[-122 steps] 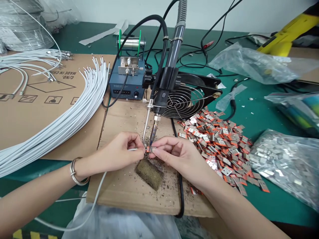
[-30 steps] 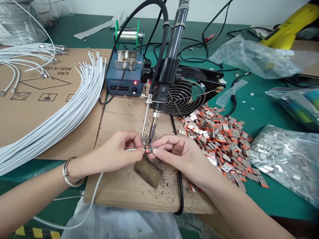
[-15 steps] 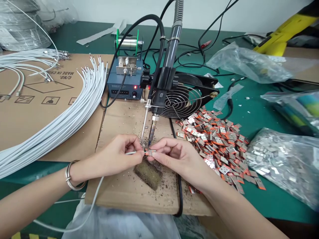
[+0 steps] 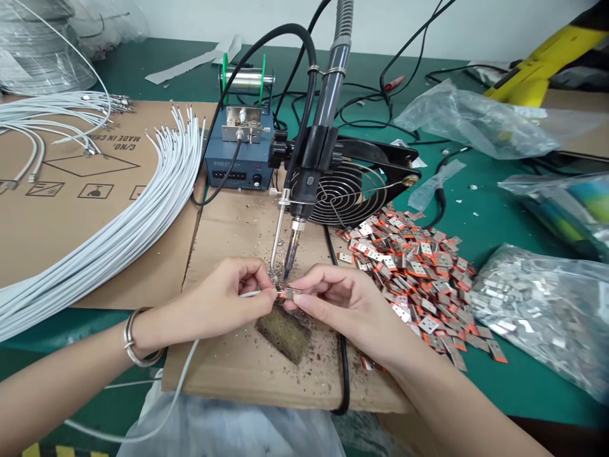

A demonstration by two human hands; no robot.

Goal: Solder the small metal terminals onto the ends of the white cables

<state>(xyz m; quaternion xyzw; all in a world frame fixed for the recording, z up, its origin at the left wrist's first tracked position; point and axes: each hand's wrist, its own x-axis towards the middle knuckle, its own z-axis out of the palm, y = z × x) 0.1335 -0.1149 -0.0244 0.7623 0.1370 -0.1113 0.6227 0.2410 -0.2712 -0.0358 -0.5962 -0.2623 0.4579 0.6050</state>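
Connector (image 4: 292, 294) in the fingertips, just under the iron (image 4: 291, 251): that is where my eye goes, from the head view. The right hand (image 4: 345, 301) has thumb and forefinger pinched on the metal end, its other fingers curled in. The left hand (image 4: 233, 292) is closed in a pinch too, gripping the white cable (image 4: 250, 294) right beside the connector's orange end; the cable's slack loops down under that wrist, which wears a bracelet (image 4: 129, 339). From where I stand I can't tell whether the iron's tip touches the joint. A thin metal tube (image 4: 278, 238) runs down alongside the iron. Below the hands, a worn sponge (image 4: 284, 334) lies on the cardboard (image 4: 214, 377) among dark crumbs. To the right spreads a heap of loose connectors (image 4: 423, 273), with a clear bag (image 4: 547, 317) of small metal parts beyond. Over on the left, a thick cable bundle (image 4: 143, 216) curves across more cardboard. Behind the iron stand a fan (image 4: 335, 193) and a blue box (image 4: 235, 166), with a spool (image 4: 248, 79) just behind the box.
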